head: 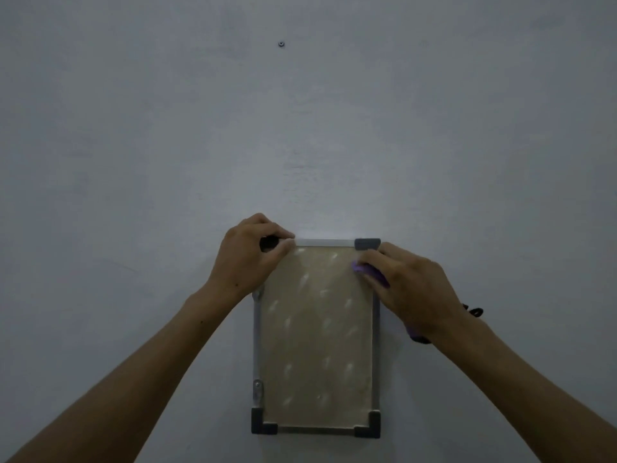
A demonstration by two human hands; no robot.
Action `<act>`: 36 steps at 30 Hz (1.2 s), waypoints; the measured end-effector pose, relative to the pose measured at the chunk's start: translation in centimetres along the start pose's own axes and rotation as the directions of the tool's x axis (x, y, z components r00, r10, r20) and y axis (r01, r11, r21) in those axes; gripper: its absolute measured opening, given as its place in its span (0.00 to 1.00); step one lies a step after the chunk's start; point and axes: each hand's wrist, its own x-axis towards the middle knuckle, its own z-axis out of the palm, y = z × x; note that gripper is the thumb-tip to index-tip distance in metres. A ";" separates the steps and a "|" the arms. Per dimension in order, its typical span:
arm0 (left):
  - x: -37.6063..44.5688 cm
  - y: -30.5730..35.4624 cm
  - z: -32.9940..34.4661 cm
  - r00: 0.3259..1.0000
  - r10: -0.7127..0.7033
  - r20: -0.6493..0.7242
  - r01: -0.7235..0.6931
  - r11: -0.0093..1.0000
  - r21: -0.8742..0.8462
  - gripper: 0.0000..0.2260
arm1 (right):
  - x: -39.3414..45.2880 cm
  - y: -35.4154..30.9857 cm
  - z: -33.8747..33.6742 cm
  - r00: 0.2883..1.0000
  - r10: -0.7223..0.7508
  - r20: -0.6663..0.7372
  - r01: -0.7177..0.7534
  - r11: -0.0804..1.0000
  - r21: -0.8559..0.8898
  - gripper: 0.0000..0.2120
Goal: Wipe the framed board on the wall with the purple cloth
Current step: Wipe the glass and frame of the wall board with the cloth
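Observation:
A framed board hangs upright on the wall, with a beige surface marked by pale smudges, a silver frame and dark corner caps. My left hand grips the board's top left corner, covering that cap. My right hand presses the purple cloth against the board's upper right area, just under the top right cap. Most of the cloth is hidden under my palm; a bit of it shows below my wrist.
The grey wall fills the view. A small dark screw or nail sits high on the wall, above and left of the board. A dark band is at my right wrist.

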 end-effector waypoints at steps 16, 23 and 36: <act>-0.6 -1.3 1.2 0.997 0.075 -0.013 -0.073 0.991 0.113 0.11 | -0.2 -1.2 0.6 0.997 0.065 -0.044 -0.067 0.997 -0.033 0.11; -1.0 -1.0 1.3 0.994 0.105 0.031 -0.109 0.968 0.225 0.18 | 0.6 -0.5 -0.1 0.990 0.117 -0.080 -0.120 0.992 -0.041 0.11; -1.3 -0.4 1.2 0.992 0.075 0.097 -0.100 0.953 0.287 0.28 | -0.6 -1.5 0.4 0.994 0.010 0.108 -0.003 0.998 -0.065 0.12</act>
